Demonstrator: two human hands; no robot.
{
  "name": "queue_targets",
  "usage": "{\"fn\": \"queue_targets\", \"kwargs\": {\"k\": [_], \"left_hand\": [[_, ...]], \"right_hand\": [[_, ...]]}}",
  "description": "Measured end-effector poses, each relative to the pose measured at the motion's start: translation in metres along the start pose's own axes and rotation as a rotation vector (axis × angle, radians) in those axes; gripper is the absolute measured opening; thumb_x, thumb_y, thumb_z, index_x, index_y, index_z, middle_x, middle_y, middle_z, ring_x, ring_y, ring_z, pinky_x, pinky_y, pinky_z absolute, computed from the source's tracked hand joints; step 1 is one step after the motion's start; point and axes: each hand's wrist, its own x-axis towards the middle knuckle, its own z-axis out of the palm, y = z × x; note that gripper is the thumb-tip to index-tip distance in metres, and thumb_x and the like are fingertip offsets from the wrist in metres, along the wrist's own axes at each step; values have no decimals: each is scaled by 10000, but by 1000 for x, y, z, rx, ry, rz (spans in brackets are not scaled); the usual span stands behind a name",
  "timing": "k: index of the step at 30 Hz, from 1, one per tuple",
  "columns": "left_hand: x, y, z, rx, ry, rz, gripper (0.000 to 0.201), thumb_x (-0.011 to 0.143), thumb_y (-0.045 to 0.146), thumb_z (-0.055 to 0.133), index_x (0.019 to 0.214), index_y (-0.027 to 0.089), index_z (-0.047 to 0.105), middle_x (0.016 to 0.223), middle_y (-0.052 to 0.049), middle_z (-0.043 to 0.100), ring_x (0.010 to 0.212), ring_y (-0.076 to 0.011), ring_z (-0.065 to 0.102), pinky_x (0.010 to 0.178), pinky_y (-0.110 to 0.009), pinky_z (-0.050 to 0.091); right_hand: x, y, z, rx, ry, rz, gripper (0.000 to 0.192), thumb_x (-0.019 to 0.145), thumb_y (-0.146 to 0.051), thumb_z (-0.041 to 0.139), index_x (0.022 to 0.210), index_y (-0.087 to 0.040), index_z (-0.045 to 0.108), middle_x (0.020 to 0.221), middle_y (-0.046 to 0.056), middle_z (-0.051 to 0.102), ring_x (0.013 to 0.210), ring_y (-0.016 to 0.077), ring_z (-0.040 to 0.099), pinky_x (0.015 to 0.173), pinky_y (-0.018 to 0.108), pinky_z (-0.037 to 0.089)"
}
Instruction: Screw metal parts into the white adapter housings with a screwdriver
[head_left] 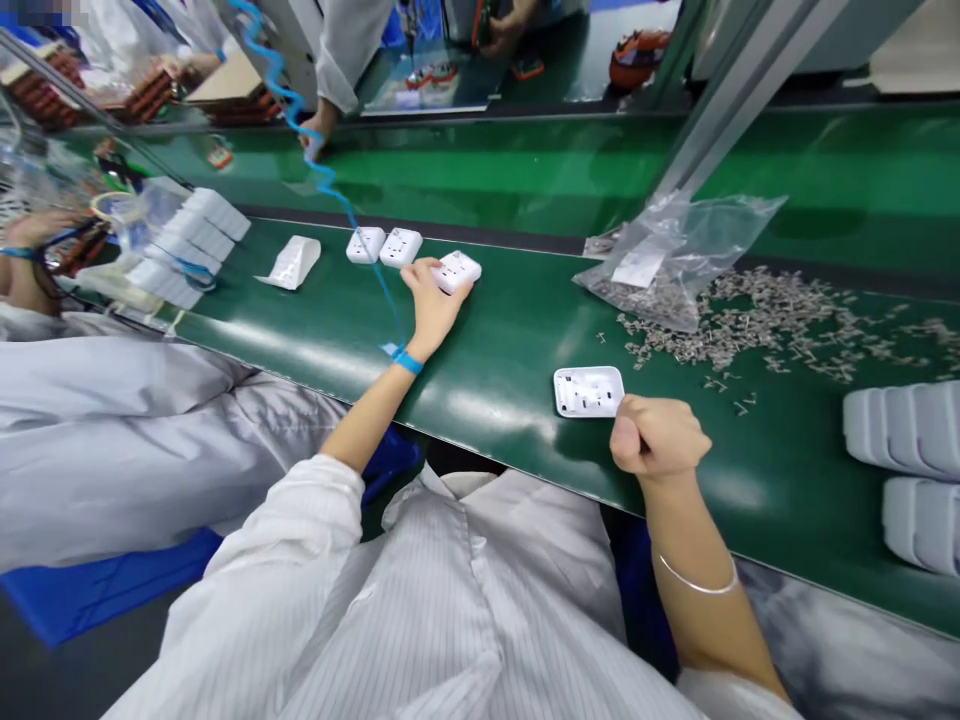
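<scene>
My left hand (433,305) reaches out over the green work surface, its thumb and fingers gripping the sides of a white plastic socket housing (459,268). Two similar white housings (401,246) lie just left of it, slotted faces up. Close to me is an open white plastic shell (589,391), hollow side up, with small slots in its floor. My right hand (660,437) is closed in a fist at the shell's right edge. Whatever its curled fingers hold is hidden. A blue wrist strap with a coiled cord circles my left wrist.
Loose small metal parts (772,320) spread across the right, beside a clear plastic bag (660,275) of them. Stacked white shells (907,430) stand far right, more (191,245) at left. A white paper piece (292,262) lies left. Co-workers sit left and work across the line.
</scene>
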Motion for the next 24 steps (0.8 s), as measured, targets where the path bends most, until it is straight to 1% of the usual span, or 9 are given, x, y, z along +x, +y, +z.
{"fn": "queue_targets", "kwargs": {"k": [2,4,6,9,11,14,18,22,24], "left_hand": [[20,-10,9,88,-47,42,517,731,257,825,1095,190,463,1216,-150,470,1249,-310,455,1141,-487,349],[30,-16,11,146,-21,42,446,760,283,788,1077,178,492,1213,-173,490,1250,-347,456,1139,-532,323],[33,-19,8,206,29,31,389,775,284,750,1061,172,511,1237,-197,502,1277,-383,442,1142,-568,293],[30,-19,2,319,53,21,345,800,273,694,1078,153,529,1301,-239,506,1345,-427,406,1167,-618,216],[32,-20,1,364,45,75,364,825,297,676,1118,135,534,1394,-270,471,1417,-439,345,1203,-636,126],[40,-23,3,328,-23,205,432,854,397,686,1168,140,537,1497,-259,423,1506,-408,243,1244,-609,39],[46,-26,7,272,-104,194,341,920,418,612,1113,141,564,1373,-247,539,1404,-388,398,1230,-593,142],[45,-24,6,306,-42,137,291,936,329,587,1129,112,569,1316,-254,554,1339,-404,441,1192,-602,206],[43,-18,3,322,-9,90,276,946,285,565,1131,81,574,1299,-269,545,1339,-409,440,1184,-602,215]], "right_hand": [[9,-7,-3,20,73,-153,385,889,-209,464,545,-221,293,438,-33,351,401,81,340,437,251,322],[18,-12,-5,38,111,-247,354,861,-127,476,557,-214,317,442,-41,357,405,76,348,440,243,310],[23,-15,-7,59,104,-267,330,830,-79,494,574,-213,333,447,-49,364,407,73,347,440,242,302],[26,-18,-9,93,105,-265,290,790,-44,516,614,-216,363,460,-57,390,409,75,354,433,242,303],[25,-18,-9,105,111,-267,279,779,-34,528,635,-217,375,465,-61,403,408,77,368,433,238,317],[25,-18,-9,112,90,-266,287,780,-29,539,641,-217,372,460,-64,417,399,75,381,433,236,330],[27,-19,-9,66,108,-271,300,808,-51,522,614,-214,361,431,-65,402,368,70,368,412,241,306],[29,-19,-9,-9,128,-262,324,844,-83,514,590,-209,359,425,-61,387,365,64,359,414,233,314],[30,-19,-9,-33,132,-280,325,846,-91,520,590,-210,360,429,-60,388,369,65,360,417,238,313]]}}
